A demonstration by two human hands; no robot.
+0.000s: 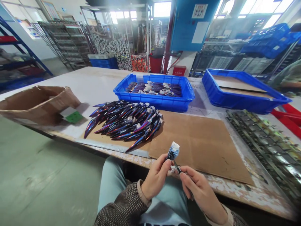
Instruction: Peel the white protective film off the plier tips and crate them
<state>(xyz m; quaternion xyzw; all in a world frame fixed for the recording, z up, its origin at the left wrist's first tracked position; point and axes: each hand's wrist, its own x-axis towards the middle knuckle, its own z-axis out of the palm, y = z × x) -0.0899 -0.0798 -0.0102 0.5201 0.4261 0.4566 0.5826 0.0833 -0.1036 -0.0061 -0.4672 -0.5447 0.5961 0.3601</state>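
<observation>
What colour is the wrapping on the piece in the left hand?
Whitish and pale blue on the wrapping, seen best in the head view.

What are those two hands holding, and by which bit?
The left grip holds a dark piece just below its white-and-blue wrapped end; the right grip holds a thin tool by its dark handle.

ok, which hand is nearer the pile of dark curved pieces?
Left. The left hand is on the near side of the pile, just short of its right end; the right hand is farther off, past that end to the right.
</observation>
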